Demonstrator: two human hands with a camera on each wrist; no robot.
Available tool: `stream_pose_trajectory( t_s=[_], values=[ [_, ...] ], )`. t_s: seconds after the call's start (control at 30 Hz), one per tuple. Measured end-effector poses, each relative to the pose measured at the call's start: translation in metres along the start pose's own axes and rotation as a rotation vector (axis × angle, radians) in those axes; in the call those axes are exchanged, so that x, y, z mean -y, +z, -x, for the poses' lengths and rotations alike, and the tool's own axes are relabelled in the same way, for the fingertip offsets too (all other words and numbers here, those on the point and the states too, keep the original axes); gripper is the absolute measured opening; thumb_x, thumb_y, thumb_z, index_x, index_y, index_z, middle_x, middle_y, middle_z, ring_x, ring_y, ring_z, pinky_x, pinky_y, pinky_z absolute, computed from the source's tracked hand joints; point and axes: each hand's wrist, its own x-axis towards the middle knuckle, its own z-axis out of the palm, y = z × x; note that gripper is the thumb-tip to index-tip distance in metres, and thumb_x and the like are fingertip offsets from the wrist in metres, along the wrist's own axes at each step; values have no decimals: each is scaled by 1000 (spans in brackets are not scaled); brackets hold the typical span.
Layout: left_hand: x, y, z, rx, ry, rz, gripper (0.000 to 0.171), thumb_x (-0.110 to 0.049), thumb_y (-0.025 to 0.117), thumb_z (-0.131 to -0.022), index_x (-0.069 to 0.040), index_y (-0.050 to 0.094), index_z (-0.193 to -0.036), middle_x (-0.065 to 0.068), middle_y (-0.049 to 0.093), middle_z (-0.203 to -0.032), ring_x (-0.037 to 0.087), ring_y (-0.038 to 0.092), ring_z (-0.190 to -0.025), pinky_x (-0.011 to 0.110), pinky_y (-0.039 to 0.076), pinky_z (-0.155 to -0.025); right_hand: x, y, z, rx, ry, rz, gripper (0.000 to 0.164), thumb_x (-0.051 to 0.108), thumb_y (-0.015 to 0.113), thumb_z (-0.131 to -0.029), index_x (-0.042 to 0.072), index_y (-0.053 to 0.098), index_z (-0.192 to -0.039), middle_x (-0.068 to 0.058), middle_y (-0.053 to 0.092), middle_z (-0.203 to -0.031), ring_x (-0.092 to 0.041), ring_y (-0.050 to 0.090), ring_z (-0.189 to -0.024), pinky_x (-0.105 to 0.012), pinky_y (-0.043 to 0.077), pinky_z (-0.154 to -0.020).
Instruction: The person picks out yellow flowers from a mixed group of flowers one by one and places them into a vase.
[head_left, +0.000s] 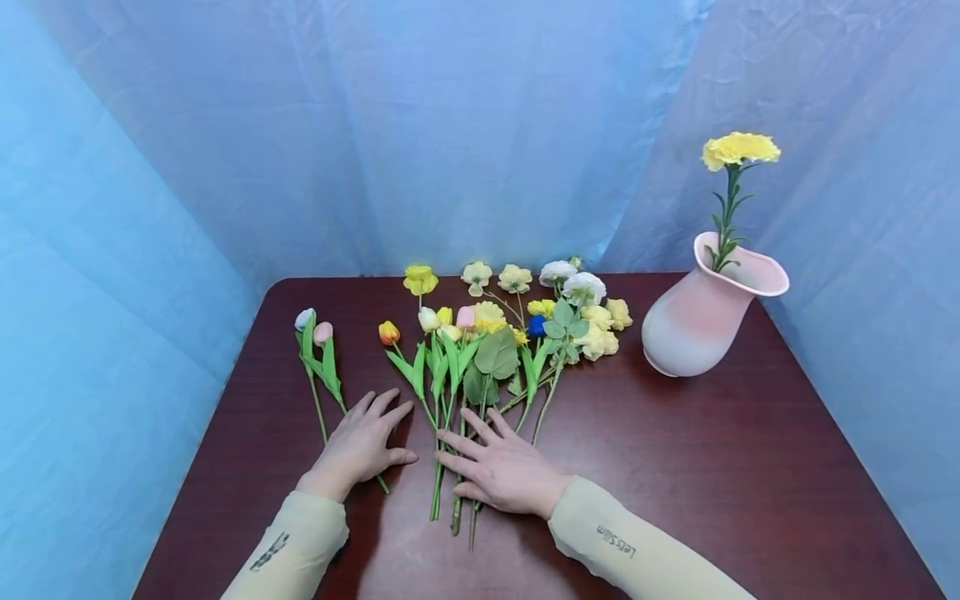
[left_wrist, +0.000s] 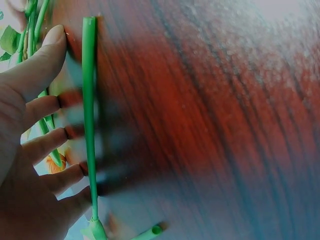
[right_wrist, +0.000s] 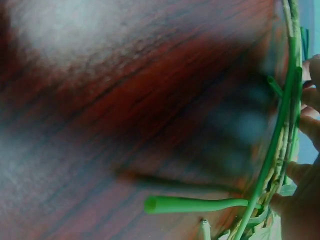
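Observation:
My left hand (head_left: pixel 360 446) lies spread, palm down, over the stems of a pink tulip (head_left: pixel 323 334) and a pale bluish-white tulip (head_left: pixel 305 319) at the left. In the left wrist view, a green stem (left_wrist: pixel 89 100) passes by its straight fingertips, ungripped. To the right, my right hand (head_left: pixel 502 471) spreads its fingers over the stems of a loose bunch. That bunch has an orange tulip (head_left: pixel 388 333), a white tulip (head_left: pixel 428 319), a second pink tulip (head_left: pixel 465 317) and a blue bloom (head_left: pixel 536 326). Several green stems (right_wrist: pixel 287 95) run beside those fingers in the right wrist view.
A pink-and-white vase (head_left: pixel 686 329) stands at the table's right back, with one yellow carnation (head_left: pixel 738 149) upright in it. White blooms (head_left: pixel 584 289) and pale yellow blooms (head_left: pixel 597 342) lie towards the back. Blue curtains (head_left: pixel 480 133) surround the dark red table (head_left: pixel 675 467).

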Motion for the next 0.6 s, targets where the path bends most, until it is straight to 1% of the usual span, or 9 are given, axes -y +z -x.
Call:
stream_pose_trajectory(
  t_s=[0.07,0.13,0.23,0.33,0.4,0.5,0.6],
  values=[
    [1,0,0,2,1,1,78,-51,78,-74,-16,52,-139,16,39,-146,48,31,-132,62,33,-104,1,-1,-1,-12,10,5,51,50,45,-99,22,47,-143,-4,37,-152,-40,22,-139,-65,26,-107],
    [1,0,0,6,1,6,79,-51,78,-74,-16,52,-139,16,39,-147,48,31,-132,62,33,-104,0,-3,-1,-44,15,6,47,49,47,-99,20,54,-136,-6,44,-147,-40,27,-137,-66,26,-106],
    [1,0,0,10,0,10,79,-51,78,-74,-16,51,-139,16,39,-147,48,31,-132,61,33,-104,0,-4,-1,-112,22,25,35,46,52,-97,20,62,-117,-7,54,-134,-38,37,-132,-66,27,-105],
    [2,1,0,12,-2,9,79,-51,78,-74,-16,51,-139,16,39,-147,48,31,-132,61,33,-104,-1,-3,-2,-169,43,59,24,43,57,-95,19,61,-99,-5,59,-120,-35,45,-126,-65,28,-105],
    [2,1,0,12,-1,2,79,-51,78,-74,-16,51,-139,16,39,-146,48,31,-132,61,33,-104,-1,-1,-3,-193,74,94,22,41,61,-93,18,59,-93,-4,60,-111,-33,49,-121,-64,29,-105],
    [3,3,0,8,2,-3,79,-52,78,-73,-16,51,-139,16,40,-146,48,31,-132,61,33,-104,-2,2,-4,-214,135,150,21,36,65,-90,16,60,-91,-2,58,-102,-30,52,-113,-62,30,-106],
    [3,3,0,1,6,0,80,-51,78,-73,-16,51,-139,15,40,-146,48,31,-132,61,33,-104,-3,4,-5,-240,188,189,16,28,66,-88,14,60,-83,-3,55,-94,-29,53,-103,-60,33,-105]
  ],
)
